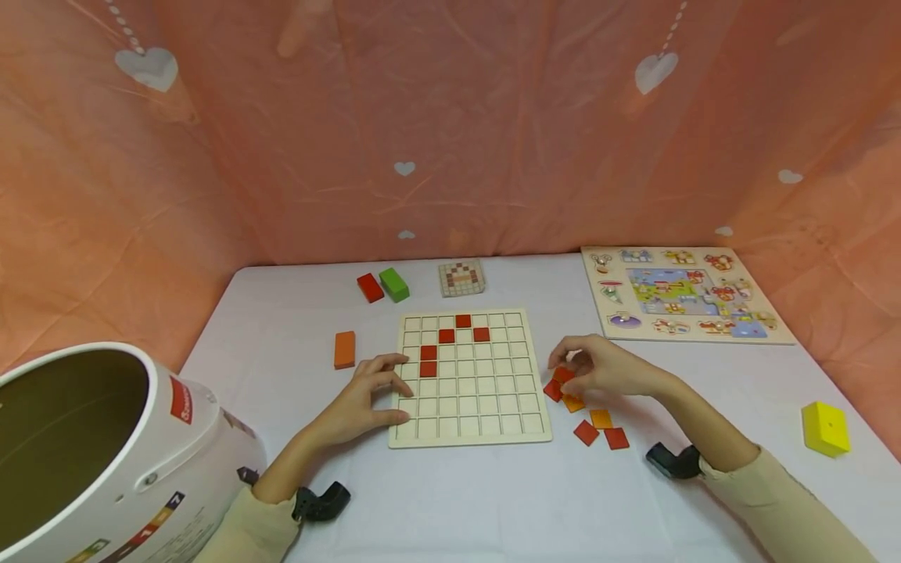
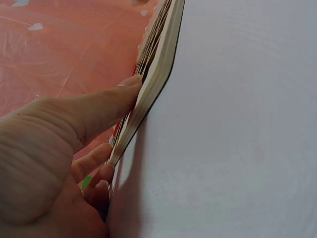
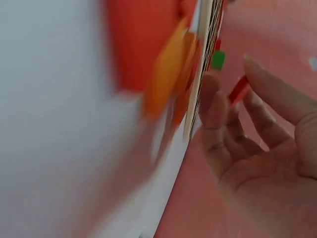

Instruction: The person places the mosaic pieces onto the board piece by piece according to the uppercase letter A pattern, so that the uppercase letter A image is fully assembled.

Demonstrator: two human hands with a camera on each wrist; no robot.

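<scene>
A pale wooden grid board (image 1: 486,407) lies on the table with several red tiles in its upper cells. My left hand (image 1: 366,399) rests at the board's left edge, its thumb and fingertips touching the rim; the left wrist view shows the thumb (image 2: 114,101) against the edge. Right of the board, my right hand (image 1: 598,366) is over a loose group of red and orange tiles. In the right wrist view it pinches a red tile (image 3: 239,90) between thumb and fingers. Several loose tiles, including an orange tile (image 1: 601,419), lie just below that hand.
Behind the board lies a small pattern card (image 1: 461,278), with a red block (image 1: 370,288) and a green block (image 1: 394,285) beside it. An orange block (image 1: 344,349), a white bucket (image 1: 204,438), a picture puzzle (image 1: 612,297) and a yellow block (image 1: 825,429) stand around.
</scene>
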